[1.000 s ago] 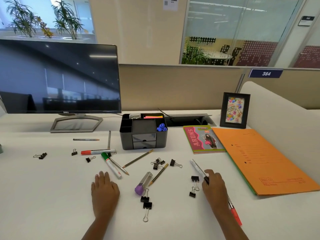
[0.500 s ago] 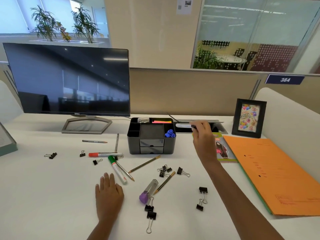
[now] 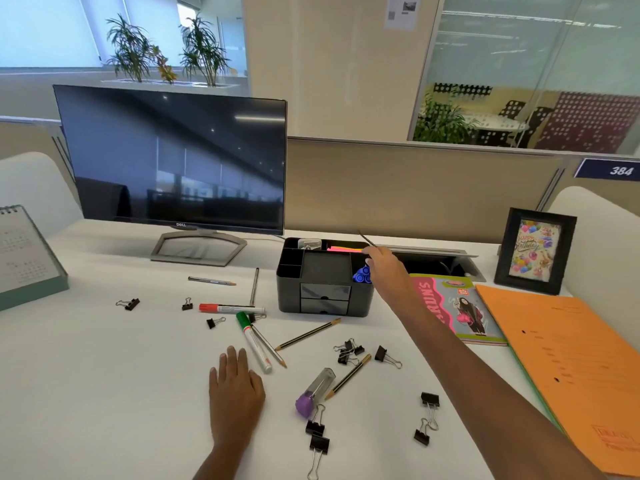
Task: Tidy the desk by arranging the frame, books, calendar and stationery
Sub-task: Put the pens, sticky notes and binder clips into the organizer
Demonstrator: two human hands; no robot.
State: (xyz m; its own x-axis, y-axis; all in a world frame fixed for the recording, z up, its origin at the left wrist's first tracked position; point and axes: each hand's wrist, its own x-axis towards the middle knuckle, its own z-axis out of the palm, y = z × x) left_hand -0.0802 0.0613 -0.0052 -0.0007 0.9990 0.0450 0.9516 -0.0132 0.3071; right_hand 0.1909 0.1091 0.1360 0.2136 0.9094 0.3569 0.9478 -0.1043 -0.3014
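My right hand (image 3: 384, 268) reaches over the right compartment of the black desk organizer (image 3: 325, 292), fingers curled down beside the blue pen caps (image 3: 362, 274). The marker it carried is not visible. My left hand (image 3: 235, 386) lies flat on the desk. Near it lie a green marker (image 3: 252, 341), a red marker (image 3: 230, 309), pencils (image 3: 308, 334) and a purple-capped tube (image 3: 313, 393). The picture frame (image 3: 535, 251) stands at the back right, a book (image 3: 457, 310) lies in front of it, and the calendar (image 3: 24, 258) stands at the far left.
Several black binder clips (image 3: 349, 351) are scattered over the white desk. An orange folder (image 3: 568, 358) covers the right side. A monitor (image 3: 173, 161) stands at the back left, and an open cable hatch (image 3: 436, 261) sits behind the organizer.
My right hand picked a marker off the desk front, carried it to the back and now sits lower over the organizer's right compartment. My left hand stayed flat.
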